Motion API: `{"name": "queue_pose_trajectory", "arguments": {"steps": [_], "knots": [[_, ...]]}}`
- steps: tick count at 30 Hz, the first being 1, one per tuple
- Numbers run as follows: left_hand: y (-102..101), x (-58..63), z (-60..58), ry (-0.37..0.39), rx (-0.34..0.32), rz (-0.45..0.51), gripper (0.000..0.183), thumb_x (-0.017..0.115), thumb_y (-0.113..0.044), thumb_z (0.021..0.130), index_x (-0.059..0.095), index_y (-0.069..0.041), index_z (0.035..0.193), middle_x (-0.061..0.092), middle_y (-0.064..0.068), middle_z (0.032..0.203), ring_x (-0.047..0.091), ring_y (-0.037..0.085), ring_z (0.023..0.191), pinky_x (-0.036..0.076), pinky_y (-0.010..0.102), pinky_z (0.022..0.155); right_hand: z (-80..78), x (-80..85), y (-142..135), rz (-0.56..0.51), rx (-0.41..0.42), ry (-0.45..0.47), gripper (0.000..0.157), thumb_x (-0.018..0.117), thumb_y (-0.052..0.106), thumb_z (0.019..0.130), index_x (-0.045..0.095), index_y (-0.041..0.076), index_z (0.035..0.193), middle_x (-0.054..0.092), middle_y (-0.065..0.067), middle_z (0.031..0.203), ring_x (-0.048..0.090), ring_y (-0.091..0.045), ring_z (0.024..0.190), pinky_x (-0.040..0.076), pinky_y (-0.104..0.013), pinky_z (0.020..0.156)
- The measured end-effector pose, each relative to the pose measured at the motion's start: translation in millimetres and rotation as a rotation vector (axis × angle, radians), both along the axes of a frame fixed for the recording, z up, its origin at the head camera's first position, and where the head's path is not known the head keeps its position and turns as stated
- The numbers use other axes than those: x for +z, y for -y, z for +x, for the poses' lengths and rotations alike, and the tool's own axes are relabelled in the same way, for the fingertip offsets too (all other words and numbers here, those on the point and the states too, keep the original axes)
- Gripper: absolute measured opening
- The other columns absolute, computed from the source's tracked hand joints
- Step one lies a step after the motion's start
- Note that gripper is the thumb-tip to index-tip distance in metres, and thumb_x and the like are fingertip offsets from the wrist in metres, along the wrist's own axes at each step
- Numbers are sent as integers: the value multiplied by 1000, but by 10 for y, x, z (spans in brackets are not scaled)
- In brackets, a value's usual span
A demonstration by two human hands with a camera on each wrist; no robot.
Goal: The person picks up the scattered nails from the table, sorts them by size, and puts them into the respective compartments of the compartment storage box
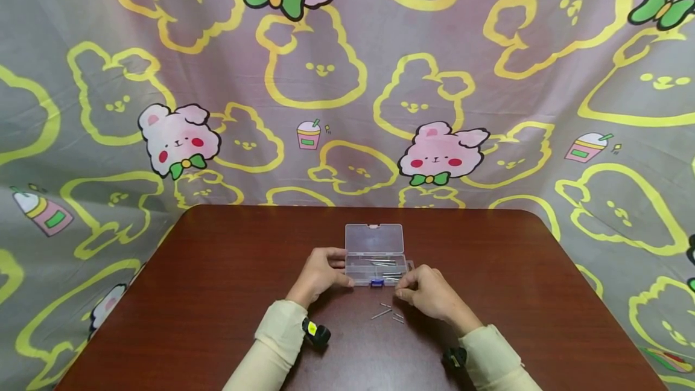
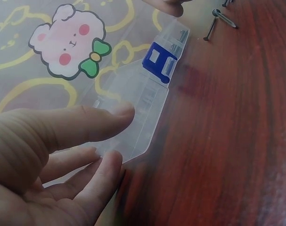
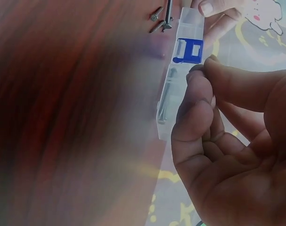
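Observation:
A clear plastic compartment box point(image 1: 361, 277) stands on the table with its lid point(image 1: 374, 238) raised at the back. Its blue latch point(image 1: 377, 283) faces front. My left hand point(image 1: 324, 271) grips the box's left end, thumb at the front corner and fingers along the side. By the front right corner, my right hand point(image 1: 429, 291) pinches a small dark piece point(image 3: 196, 69) between thumb and forefinger, mostly hidden by the fingertips. Thin metal nails point(image 1: 382, 263) lie in the compartments. Several more loose nails point(image 1: 382, 314), long and short, lie in front of the box.
The dark red-brown wooden table point(image 1: 244, 270) reaches back to a grey curtain point(image 1: 347, 125) with cartoon rabbits, which also hangs at both sides. Small black cameras are strapped over the left sleeve point(image 1: 279, 330) and the right sleeve point(image 1: 491, 352).

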State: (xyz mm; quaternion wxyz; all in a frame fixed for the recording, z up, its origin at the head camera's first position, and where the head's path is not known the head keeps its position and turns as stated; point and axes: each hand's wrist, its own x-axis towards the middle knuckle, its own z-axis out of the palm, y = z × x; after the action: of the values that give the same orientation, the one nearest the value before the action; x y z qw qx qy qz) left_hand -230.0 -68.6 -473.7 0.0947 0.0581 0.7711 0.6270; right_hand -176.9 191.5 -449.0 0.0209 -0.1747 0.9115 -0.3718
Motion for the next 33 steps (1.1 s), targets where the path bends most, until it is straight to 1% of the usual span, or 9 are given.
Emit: {"name": "queue_pose_trajectory", "arguments": {"steps": [2, 4, 9, 13, 17, 19, 25, 28, 33], "knots": [[1, 2, 1, -7, -4, -2, 73, 88, 16, 59, 63, 8, 127, 67, 22, 114, 64, 32, 106, 58, 34, 76, 5, -2, 3, 10, 8, -12, 15, 76, 4, 87, 77, 15, 76, 62, 13, 67, 54, -5, 62, 46, -25, 58], [4, 1, -2, -11, -6, -3, 72, 88, 16, 59, 63, 8, 127, 67, 23, 114, 64, 33, 106, 58, 34, 76, 11, 0, 8, 25, 25, -33, 15, 77, 5, 86, 78, 16, 77, 65, 14, 70, 56, -5, 66, 48, -26, 62], [8, -1, -7, -21, -6, -16, 72, 88, 16, 59, 63, 9, 127, 67, 23, 115, 65, 33, 106, 58, 34, 77, 33, -19, 43, 78, 98, -68, 16, 78, 7, 84, 79, 20, 75, 69, 16, 76, 60, -2, 74, 50, -29, 68], [7, -7, -1, -15, -1, -20, 72, 88, 16, 60, 63, 9, 127, 67, 22, 115, 65, 32, 106, 58, 34, 77, 57, -51, 80, 104, 133, -71, 17, 79, 7, 83, 78, 21, 73, 67, 18, 71, 56, 0, 69, 47, -27, 63], [5, -1, 7, -7, 2, -13, 72, 87, 17, 59, 63, 8, 127, 67, 22, 115, 65, 32, 105, 58, 34, 77, 78, -70, 111, 102, 136, -78, 16, 81, 7, 81, 78, 20, 72, 66, 18, 68, 53, 1, 65, 46, -26, 59], [7, -3, 6, -19, -3, -18, 72, 87, 17, 59, 63, 9, 126, 67, 23, 114, 65, 32, 105, 58, 34, 77, 86, -75, 128, 104, 137, -80, 16, 82, 8, 80, 78, 21, 71, 65, 19, 67, 52, 1, 64, 45, -26, 58], [15, -9, -7, -18, 0, -17, 71, 87, 16, 59, 64, 8, 126, 68, 22, 114, 65, 32, 105, 58, 34, 77, 98, -90, 170, 135, 135, -90, 18, 85, 10, 76, 74, 22, 67, 59, 22, 62, 50, 0, 61, 45, -27, 57], [15, -14, -11, -18, -4, 1, 71, 87, 17, 59, 63, 9, 126, 68, 22, 113, 66, 31, 104, 58, 34, 76, 95, -87, 176, 147, 142, -95, 19, 84, 9, 77, 72, 21, 67, 58, 22, 60, 50, 0, 60, 45, -26, 57], [12, -25, -16, -11, -5, 16, 71, 87, 17, 59, 64, 9, 125, 68, 22, 112, 66, 30, 103, 58, 34, 75, 85, -72, 171, 174, 193, -93, 21, 82, 6, 79, 68, 18, 69, 58, 18, 63, 50, 0, 61, 45, -25, 57]]}}
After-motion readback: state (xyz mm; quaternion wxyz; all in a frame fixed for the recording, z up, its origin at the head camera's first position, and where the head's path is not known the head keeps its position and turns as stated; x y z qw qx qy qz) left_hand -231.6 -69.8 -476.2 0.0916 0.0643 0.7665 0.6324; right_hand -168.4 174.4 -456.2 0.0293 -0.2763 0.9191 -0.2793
